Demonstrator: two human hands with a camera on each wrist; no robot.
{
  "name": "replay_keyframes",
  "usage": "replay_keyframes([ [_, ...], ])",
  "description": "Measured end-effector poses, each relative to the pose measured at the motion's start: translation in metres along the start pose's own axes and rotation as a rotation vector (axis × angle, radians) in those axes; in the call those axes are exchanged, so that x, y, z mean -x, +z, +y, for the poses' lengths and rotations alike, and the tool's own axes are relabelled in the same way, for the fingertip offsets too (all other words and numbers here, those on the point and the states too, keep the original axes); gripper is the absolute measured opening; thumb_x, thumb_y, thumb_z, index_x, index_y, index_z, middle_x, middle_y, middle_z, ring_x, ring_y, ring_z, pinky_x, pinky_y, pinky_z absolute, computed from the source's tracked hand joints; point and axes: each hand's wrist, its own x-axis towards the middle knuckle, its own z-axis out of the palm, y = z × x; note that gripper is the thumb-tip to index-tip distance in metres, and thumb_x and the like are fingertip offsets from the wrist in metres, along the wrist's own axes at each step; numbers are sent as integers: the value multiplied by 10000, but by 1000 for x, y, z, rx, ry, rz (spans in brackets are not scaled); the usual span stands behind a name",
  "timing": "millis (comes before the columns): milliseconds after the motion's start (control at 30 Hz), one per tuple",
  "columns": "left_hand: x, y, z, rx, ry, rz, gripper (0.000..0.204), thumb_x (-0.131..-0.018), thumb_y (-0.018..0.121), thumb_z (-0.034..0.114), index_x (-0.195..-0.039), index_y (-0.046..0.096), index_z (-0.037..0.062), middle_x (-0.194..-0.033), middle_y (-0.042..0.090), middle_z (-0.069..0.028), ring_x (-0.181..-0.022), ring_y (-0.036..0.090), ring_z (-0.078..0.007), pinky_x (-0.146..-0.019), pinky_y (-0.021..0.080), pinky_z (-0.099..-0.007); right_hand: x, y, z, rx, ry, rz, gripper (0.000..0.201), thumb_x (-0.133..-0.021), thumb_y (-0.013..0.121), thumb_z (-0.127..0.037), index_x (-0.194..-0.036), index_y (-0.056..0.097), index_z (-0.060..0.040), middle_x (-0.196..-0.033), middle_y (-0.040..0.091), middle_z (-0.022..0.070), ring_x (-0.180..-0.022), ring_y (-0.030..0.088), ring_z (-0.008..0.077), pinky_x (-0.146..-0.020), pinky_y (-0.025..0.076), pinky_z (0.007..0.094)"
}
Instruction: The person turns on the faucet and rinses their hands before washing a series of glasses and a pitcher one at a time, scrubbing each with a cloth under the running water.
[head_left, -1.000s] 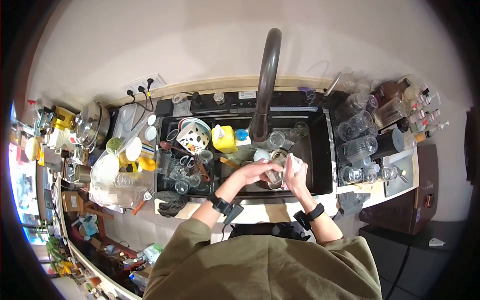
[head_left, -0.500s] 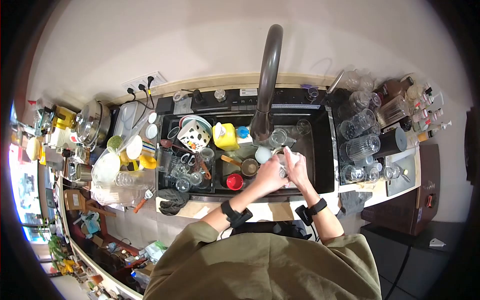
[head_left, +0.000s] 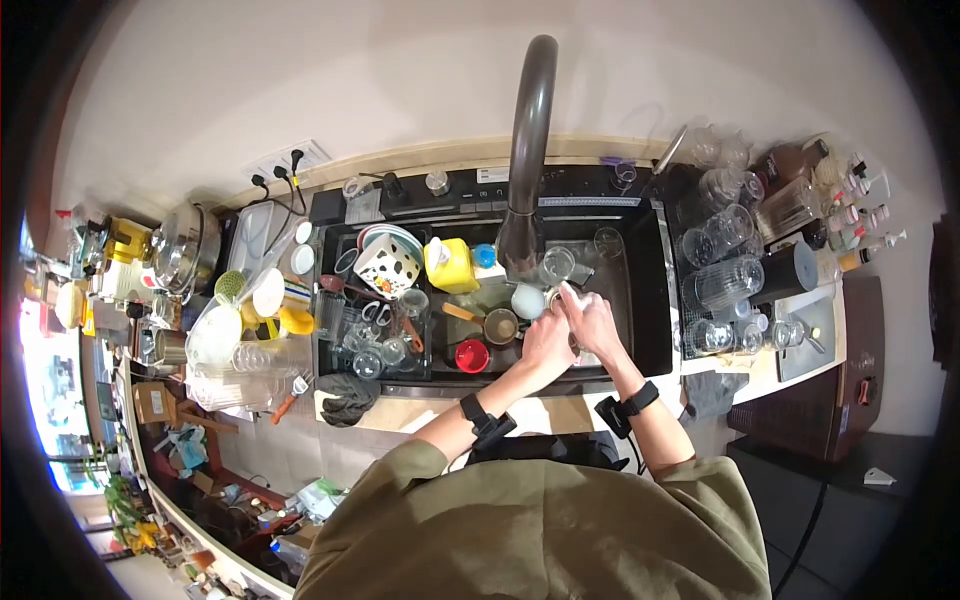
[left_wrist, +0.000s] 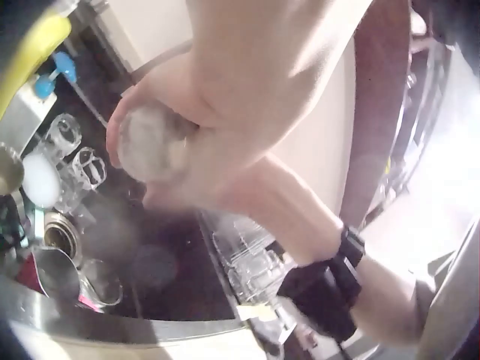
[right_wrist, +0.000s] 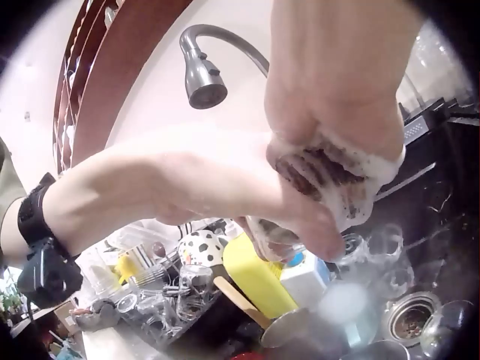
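Over the sink, both hands are together. My left hand (head_left: 548,345) grips a clear glass (left_wrist: 154,142), its round end showing past the fingers in the left wrist view. My right hand (head_left: 596,328) holds a dark, foam-covered scrubber (right_wrist: 319,169) against the glass; white suds coat its fingers. Much of the glass is hidden by the hands. Below them in the sink lie a red cup (head_left: 472,356), a strainer-like pan (head_left: 500,327) with a wooden handle, a pale round object (head_left: 528,301) and a clear glass (head_left: 557,265).
The dark faucet (head_left: 527,150) arches over the sink. A yellow bottle (head_left: 452,265) and a spotted bowl (head_left: 388,272) stand left, near a rack of small glassware (head_left: 365,340). Several clear glasses (head_left: 728,282) crowd the right counter. A dark cloth (head_left: 348,402) lies at the front edge.
The left hand has come round toward the right hand and lower, uncovering the red cup and the pan. The hands are now closer together around the glass.
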Motion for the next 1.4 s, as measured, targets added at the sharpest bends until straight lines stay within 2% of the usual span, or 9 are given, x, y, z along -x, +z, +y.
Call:
replay_keyframes([
  [100, -16, 20, -32, 294, 60, -87, 607, -620, 772, 148, -1086, 441, -57, -917, 616, -219, -791, 652, -309, -664, 547, -367, 2, -10, -7, 7, 80, 146, 624, -877, 517, -493, -785, 618, 116, -764, 613, 310, -792, 641, 404, -707, 484, 423],
  [200, -21, -7, -32, 1113, -254, -498, 522, -730, 778, 257, -1104, 522, -2, -837, 625, -69, -711, 632, -161, -587, 530, -253, 4, -38, -2, -276, 42, 269, 426, -926, 512, -367, -763, 606, 16, -612, 596, 67, -582, 572, 153, -563, 446, 304],
  [267, -20, -13, -36, 1281, -245, -452, 478, -807, 703, 344, -1105, 524, 15, -852, 625, -86, -735, 638, -183, -650, 547, -303, 7, -50, 13, -583, -10, 264, 276, -928, 535, -291, -824, 589, -41, -668, 554, -15, -622, 488, 68, -555, 407, 252],
  [367, -24, -17, -41, 1631, -363, -536, 482, -863, 602, 446, -1127, 520, 51, -929, 613, -82, -797, 640, -196, -746, 540, -368, 16, -52, 18, -1051, 83, 73, 184, -866, 582, -137, -1037, 536, -86, -928, 605, 34, -812, 581, 117, -691, 473, 273],
  [833, -42, 15, -21, 1516, -289, 43, 346, -903, 576, 389, -1074, 412, 137, -1065, 524, -9, -1002, 532, -99, -835, 460, -304, 23, -31, 21, -956, 129, -60, 429, -947, 501, -169, -1333, 378, -27, -1231, 499, 90, -1106, 481, 139, -913, 410, 270],
  [1000, -40, 25, -11, 1490, -321, 211, 405, -898, 583, 396, -1135, 394, 126, -1125, 501, -29, -1064, 483, -114, -892, 428, -322, 30, -27, -6, -161, -346, 295, 407, -942, 401, -55, -1348, 381, -36, -1185, 565, 184, -1056, 571, 230, -912, 423, 315],
  [1067, -37, 27, -10, 1360, -299, 252, 433, -900, 582, 396, -1160, 383, 113, -1144, 487, -38, -1070, 463, -128, -918, 392, -309, 28, -26, -2, -136, -271, 225, 380, -929, 437, -90, -1302, 427, -16, -1213, 538, 220, -1082, 571, 276, -915, 423, 330],
  [1267, -38, 49, -13, 1179, -163, 336, 403, -936, 521, 389, -1159, 374, 87, -1165, 465, -78, -1083, 435, -151, -943, 349, -320, 39, -15, -11, -381, 22, 200, 442, -922, 493, -293, -1282, 416, -49, -1164, 558, 193, -1060, 560, 232, -847, 469, 379],
  [1400, -34, 33, -3, 524, 150, 478, 324, -966, 470, 309, -1080, 436, 8, -1020, 484, -93, -1069, 440, -211, -943, 347, -365, 22, -8, 22, -1372, 357, -54, 423, -937, 411, -433, -1222, 497, -134, -1134, 578, 51, -960, 580, 166, -700, 521, 339],
])
